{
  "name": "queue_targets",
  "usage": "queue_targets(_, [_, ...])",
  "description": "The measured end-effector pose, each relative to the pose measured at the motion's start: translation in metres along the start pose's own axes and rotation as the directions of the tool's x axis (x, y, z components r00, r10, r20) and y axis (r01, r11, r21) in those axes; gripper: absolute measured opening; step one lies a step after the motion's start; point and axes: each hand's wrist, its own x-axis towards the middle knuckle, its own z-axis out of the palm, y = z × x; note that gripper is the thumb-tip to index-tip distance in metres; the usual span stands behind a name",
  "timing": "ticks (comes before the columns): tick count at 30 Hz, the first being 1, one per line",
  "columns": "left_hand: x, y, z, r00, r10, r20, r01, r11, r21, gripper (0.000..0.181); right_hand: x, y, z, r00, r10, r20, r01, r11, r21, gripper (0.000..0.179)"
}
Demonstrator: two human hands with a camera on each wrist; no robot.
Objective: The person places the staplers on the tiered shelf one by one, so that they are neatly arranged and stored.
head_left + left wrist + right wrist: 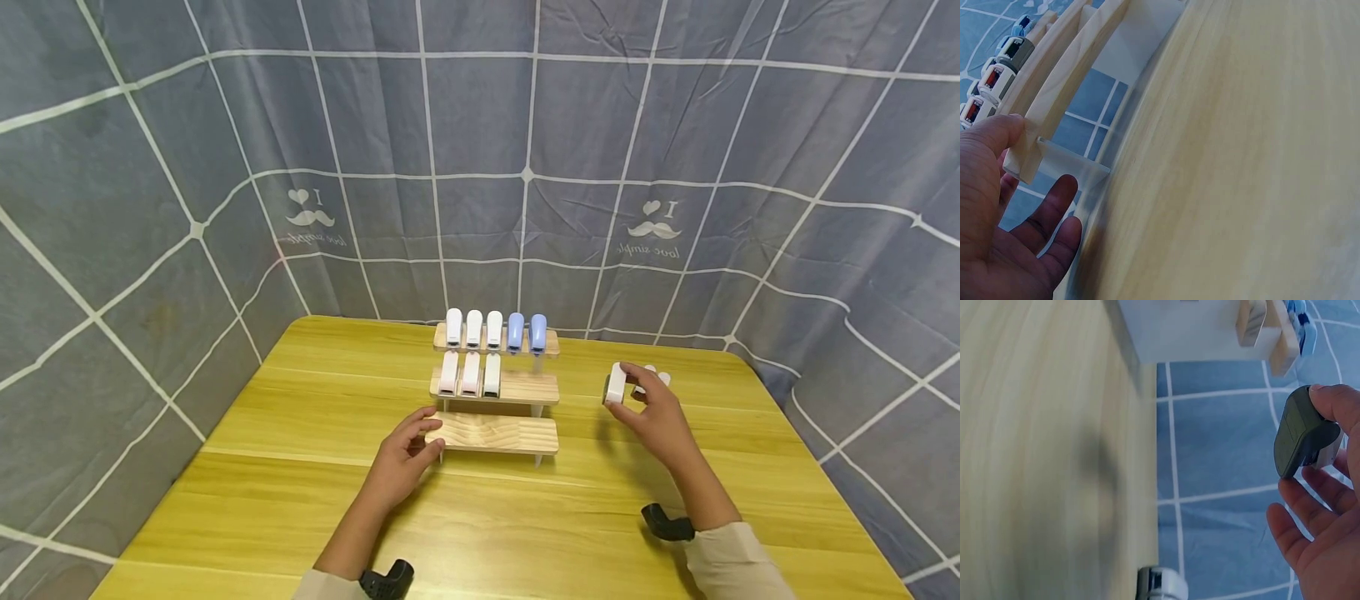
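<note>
My right hand (pixel 662 423) pinches a white stapler (pixel 617 383) between thumb and fingers, held above the table right of a three-tier wooden stand (pixel 498 433). Its dark grey base (pixel 1297 434) shows in the right wrist view. At the stand's lowest tier, my left hand (pixel 397 462) grips the left end, thumb at one edge and a finger at the other. That tier is bare. Three staplers (pixel 470 375), white with pinkish or dark bases, line the middle tier's left part. On the top tier stand three white staplers (pixel 474 329) and two blue staplers (pixel 527 332).
Other white staplers (pixel 664 378) lie on the table just beyond my right hand, partly hidden by it. The yellow wooden table (pixel 300 467) ends at a grey-blue curtain (pixel 480 217) with white lines. Clear side panels (pixel 1079 164) support the stand.
</note>
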Motion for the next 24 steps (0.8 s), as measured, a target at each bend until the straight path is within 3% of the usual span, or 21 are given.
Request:
queue_targets(4, [-0.001, 0.007, -0.002, 1.000, -0.005, 0.011, 0.005, 1.000, -0.001, 0.023, 0.003, -0.010, 0.005, 1.000, -0.020, 0.003, 0.020, 1.000, 0.010, 0.064])
queue_targets(11, [0.004, -0.025, 0.004, 1.000, -0.027, 0.003, 0.027, 1.000, -0.016, 0.025, 0.006, -0.022, 0.015, 0.999, -0.044, 0.016, 0.044, 0.999, 0.011, 0.065])
queue_targets(15, [0.005, -0.033, 0.002, 1.000, -0.017, 0.013, 0.018, 0.999, -0.040, 0.026, 0.007, -0.029, 0.021, 0.998, -0.065, 0.020, 0.064, 0.997, 0.034, 0.065])
queue_targets(20, [0.004, -0.030, 0.002, 0.999, -0.032, 0.017, 0.033, 0.999, -0.028, 0.026, 0.009, -0.037, 0.030, 0.995, -0.091, 0.031, 0.090, 0.995, 0.035, 0.065])
queue_targets(24, [0.002, -0.017, 0.001, 0.999, -0.041, 0.013, 0.041, 0.999, -0.004, 0.025, 0.012, -0.044, 0.038, 0.992, -0.116, 0.045, 0.114, 0.993, 0.037, 0.064])
